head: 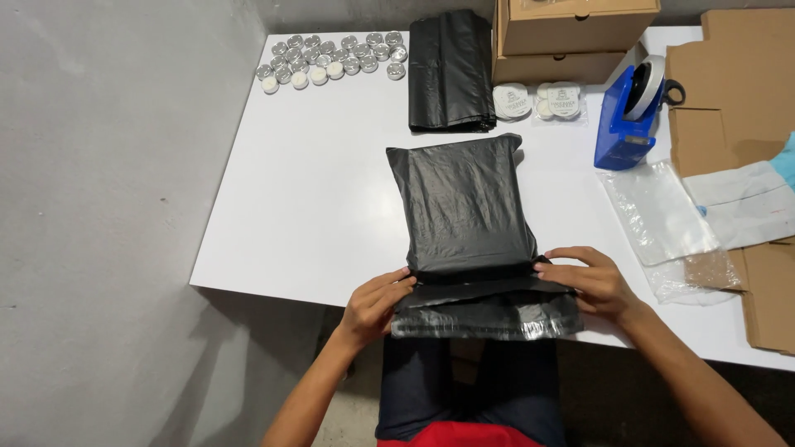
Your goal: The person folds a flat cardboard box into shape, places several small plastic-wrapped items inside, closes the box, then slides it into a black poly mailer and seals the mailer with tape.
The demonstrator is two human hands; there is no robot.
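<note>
At the near edge of the white counter [290, 207] lies a black poly mailer bag [464, 207], filled and puffed, its long axis running straight away from the person toward the far wall. Its open end points back at the body, and the flap [484, 314] with its shiny adhesive strip hangs just over the counter's edge. Both hands sit at that near end, one on each side of the fold line. The left hand [374, 305] pinches the flap's left corner, fingers curled in a narrow grip on the plastic. The right hand [590, 281] presses the right corner, fingers flatter, thumb tucked toward the fold. Neither hand is clearly nearer; the bag's body lies directly ahead of both. A stack of black bags [450, 70] rests farther back, a blue tape dispenser [629, 116] off to the right.
</note>
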